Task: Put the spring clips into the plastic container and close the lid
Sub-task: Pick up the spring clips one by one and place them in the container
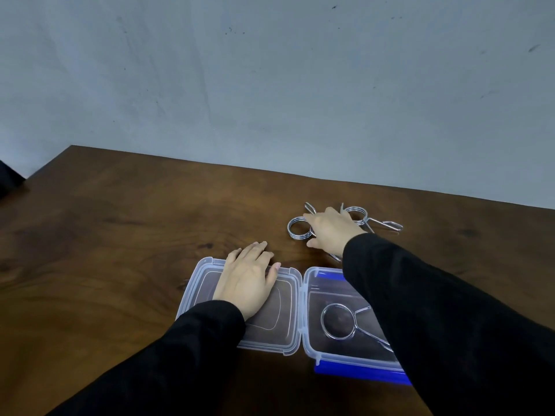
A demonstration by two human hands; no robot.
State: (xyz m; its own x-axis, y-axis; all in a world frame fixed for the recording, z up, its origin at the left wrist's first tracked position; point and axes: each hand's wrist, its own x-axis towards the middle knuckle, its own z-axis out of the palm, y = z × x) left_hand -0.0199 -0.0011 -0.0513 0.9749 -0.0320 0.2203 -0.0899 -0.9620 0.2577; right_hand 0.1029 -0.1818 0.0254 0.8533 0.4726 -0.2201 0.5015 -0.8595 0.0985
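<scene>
Your black sleeves (450, 340) fill the near edge of the view, one reaching in from each side. Under everything is the dark brown wooden table (120, 235), running back to a pale grey wall (270, 70) on the far side.

Next in size is the clear plastic container, lying open on the near middle of the table. Its lid (288, 310) is folded out flat to the left, and its base (327, 283) sits to the right, hinged to the lid along the middle. Blue latches show on the base, one at the near edge (354, 372) and one at the far edge, partly under your right sleeve.

Your left hand (249, 283) lies flat and open, palm down, on the lid, with the fingers stretched past its far edge. Your right hand (333, 232) is further back and to the right, fingers spread over the loose spring clips on the table; you cannot tell from this view whether it grips one or only rests on them.

One spring clip (339, 321) already lies inside the base, its ring to the left and its handles running right under your sleeve. Two more wait on the table beyond the container: one (297, 229) shows its coil just left of your right hand, the other (378, 222) just right of it, handles pointing right.
</scene>
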